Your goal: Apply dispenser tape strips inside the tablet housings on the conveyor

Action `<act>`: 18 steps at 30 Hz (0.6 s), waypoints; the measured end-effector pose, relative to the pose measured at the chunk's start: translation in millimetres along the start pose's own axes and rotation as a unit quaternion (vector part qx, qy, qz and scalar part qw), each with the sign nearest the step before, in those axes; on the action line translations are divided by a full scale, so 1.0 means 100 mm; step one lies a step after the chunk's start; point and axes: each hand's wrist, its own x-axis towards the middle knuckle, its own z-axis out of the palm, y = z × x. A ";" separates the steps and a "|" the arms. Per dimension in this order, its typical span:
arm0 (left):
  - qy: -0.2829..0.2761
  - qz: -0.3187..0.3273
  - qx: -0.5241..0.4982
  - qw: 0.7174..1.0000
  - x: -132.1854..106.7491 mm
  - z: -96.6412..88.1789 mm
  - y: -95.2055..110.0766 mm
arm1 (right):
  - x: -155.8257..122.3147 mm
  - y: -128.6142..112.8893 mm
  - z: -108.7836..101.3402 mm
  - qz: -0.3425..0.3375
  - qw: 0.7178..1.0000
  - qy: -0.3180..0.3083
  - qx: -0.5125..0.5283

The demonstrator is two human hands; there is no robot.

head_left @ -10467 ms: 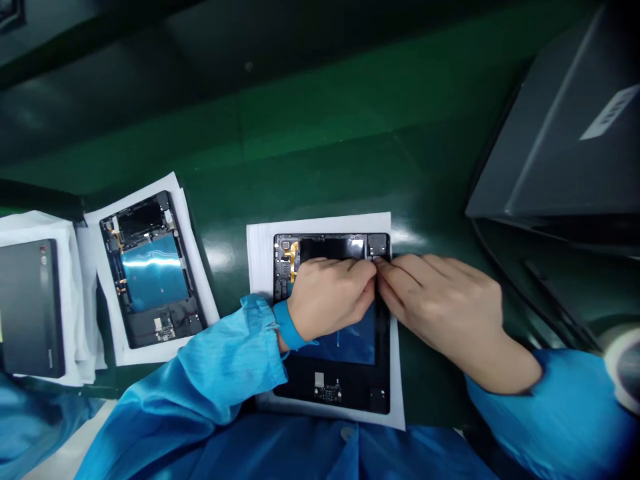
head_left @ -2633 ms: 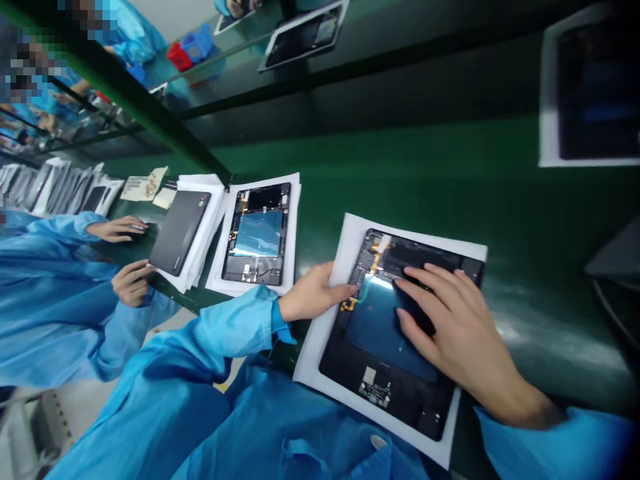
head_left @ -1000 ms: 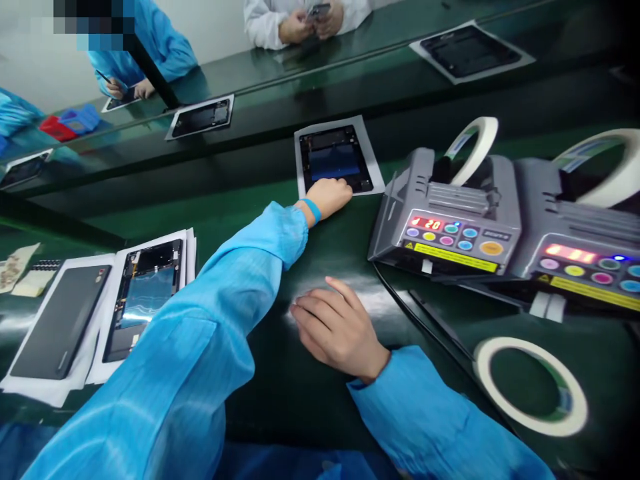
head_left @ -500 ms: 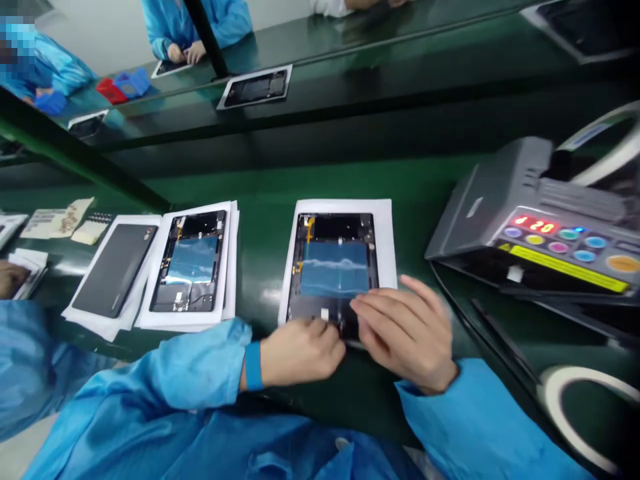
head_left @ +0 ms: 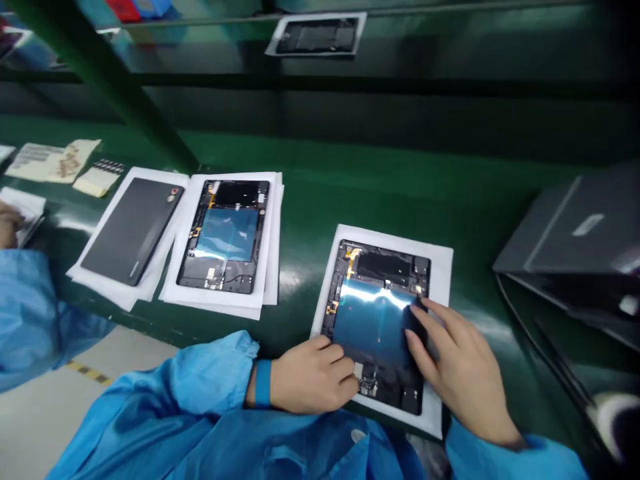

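An opened tablet [head_left: 373, 330], with a blue film-covered battery and exposed circuit parts, lies on a white sheet [head_left: 443, 267] in front of me. My left hand [head_left: 315, 375] rests at its lower left edge with the fingers curled in. Whatever those fingers may hold is hidden under the knuckles. My right hand [head_left: 463, 367] lies with fingers apart over the tablet's right edge, fingertips touching the edge and the blue battery area. A second opened tablet [head_left: 225, 237] sits to the left on stacked white sheets. Beside it is a dark tablet back cover [head_left: 133, 230], also on white sheets.
A grey machine [head_left: 575, 233] stands at the right, with a black cable [head_left: 530, 340] running from it. A green post [head_left: 125, 100] slants across the left. Another person's sleeve [head_left: 35, 320] reaches in at far left. One more tablet [head_left: 317, 35] lies on the far bench.
The view has swung left and down. The tablet and its sheet sit closer to my body and slightly turned. My right hand has shifted from the lower right corner up along the right edge.
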 end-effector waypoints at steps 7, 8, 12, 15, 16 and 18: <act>-0.027 0.030 -0.020 0.999 0.07 0.01 -0.05 | 0.08 0.02 0.02 0.055 0.998 0.018 -0.002; -0.030 0.022 -0.028 0.999 0.08 0.01 -0.07 | 0.09 0.05 -0.01 0.062 0.998 0.032 -0.006; -0.043 0.006 -0.044 0.998 0.12 -0.01 -0.08 | 0.05 0.37 -0.26 0.118 0.974 0.158 -0.112; -0.051 0.001 -0.047 0.998 0.14 -0.01 -0.06 | 0.00 0.76 -0.46 0.153 0.939 0.225 -0.210; -0.054 -0.003 -0.050 0.997 0.14 0.00 -0.06 | 0.00 0.88 -0.49 0.153 0.935 0.226 -0.228; -0.057 -0.010 -0.051 0.997 0.15 0.01 -0.04 | -0.02 1.09 -0.51 0.142 0.930 0.227 -0.252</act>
